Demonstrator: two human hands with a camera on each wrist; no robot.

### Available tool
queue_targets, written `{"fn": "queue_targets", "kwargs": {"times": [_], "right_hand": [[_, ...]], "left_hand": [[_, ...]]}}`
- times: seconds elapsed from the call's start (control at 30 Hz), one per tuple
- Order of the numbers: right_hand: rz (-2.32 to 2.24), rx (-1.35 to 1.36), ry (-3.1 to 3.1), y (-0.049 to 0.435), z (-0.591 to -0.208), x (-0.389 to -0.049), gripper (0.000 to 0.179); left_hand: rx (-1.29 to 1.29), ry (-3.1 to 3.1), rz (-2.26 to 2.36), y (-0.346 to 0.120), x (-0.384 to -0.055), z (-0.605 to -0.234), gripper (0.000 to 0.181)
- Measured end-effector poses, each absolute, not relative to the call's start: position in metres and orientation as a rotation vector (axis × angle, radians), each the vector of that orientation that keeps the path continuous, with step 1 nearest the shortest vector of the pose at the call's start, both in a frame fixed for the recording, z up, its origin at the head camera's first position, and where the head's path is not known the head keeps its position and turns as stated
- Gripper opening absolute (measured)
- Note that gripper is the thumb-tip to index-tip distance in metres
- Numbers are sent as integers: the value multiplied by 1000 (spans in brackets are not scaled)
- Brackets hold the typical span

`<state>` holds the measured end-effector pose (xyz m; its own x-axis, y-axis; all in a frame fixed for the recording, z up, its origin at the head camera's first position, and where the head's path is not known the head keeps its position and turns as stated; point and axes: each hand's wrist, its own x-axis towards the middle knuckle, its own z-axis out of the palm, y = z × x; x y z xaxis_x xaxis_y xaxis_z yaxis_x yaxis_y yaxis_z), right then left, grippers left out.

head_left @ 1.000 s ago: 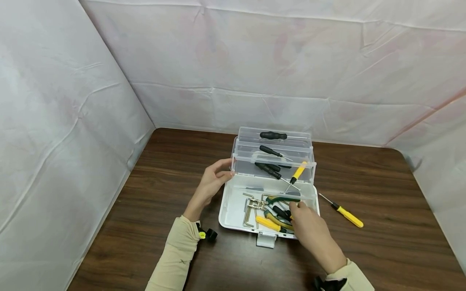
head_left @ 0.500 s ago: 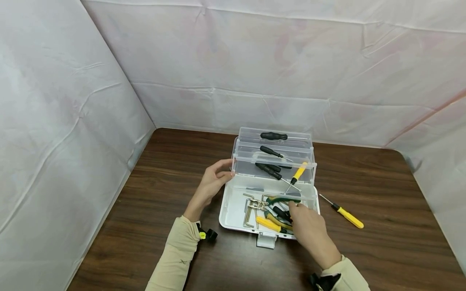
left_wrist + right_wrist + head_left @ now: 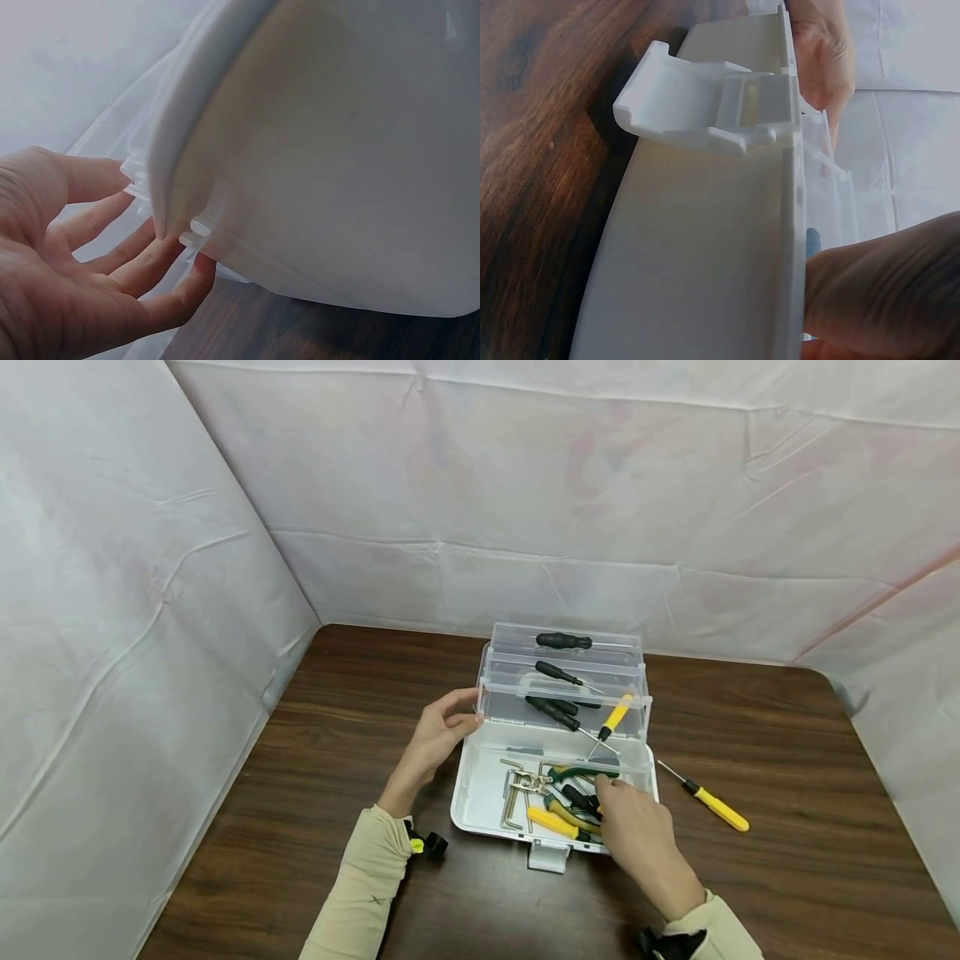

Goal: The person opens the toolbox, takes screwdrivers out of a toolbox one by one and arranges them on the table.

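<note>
A white toolbox (image 3: 474,802) with raised clear tiered trays (image 3: 517,677) stands on the table. My left hand (image 3: 431,739) grips the left side of the clear tray near the box's back corner; in the left wrist view its thumb and fingers lie about the clear tray edge. My right hand (image 3: 641,827) reaches into the box's right side, beside the green-handled pliers (image 3: 581,772). Its fingertips are hidden, so a grip cannot be made out. Around it lie hex keys (image 3: 512,802), a yellow-handled screwdriver (image 3: 553,821) and a black handle (image 3: 577,797).
Black screwdrivers (image 3: 562,641) and a yellow one (image 3: 615,716) lie in the clear trays. Another yellow screwdriver (image 3: 720,807) rests on the table (image 3: 787,760) to the right. The white latch (image 3: 549,856) hangs at the front. White cloth (image 3: 480,493) walls the table.
My right wrist and forearm have shifted slightly left since one second ago. My left hand, the box and the tools look the same.
</note>
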<state>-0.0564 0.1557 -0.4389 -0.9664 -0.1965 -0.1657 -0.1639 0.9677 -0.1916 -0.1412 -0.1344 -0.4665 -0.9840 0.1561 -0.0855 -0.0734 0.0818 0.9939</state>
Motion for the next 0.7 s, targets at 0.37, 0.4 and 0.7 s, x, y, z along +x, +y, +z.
{"fn": "queue_targets", "kwargs": {"times": [0.37, 0.4, 0.7], "right_hand": [[-274, -275, 2939, 157, -425, -52, 20], [-278, -274, 2940, 158, -423, -52, 19], [-326, -281, 2945, 159, -410, -48, 25]], "left_hand": [[88, 2169, 2032, -134, -141, -467, 47], [83, 2167, 2032, -134, -141, -466, 47], [70, 2164, 2026, -134, -141, -465, 47]]}}
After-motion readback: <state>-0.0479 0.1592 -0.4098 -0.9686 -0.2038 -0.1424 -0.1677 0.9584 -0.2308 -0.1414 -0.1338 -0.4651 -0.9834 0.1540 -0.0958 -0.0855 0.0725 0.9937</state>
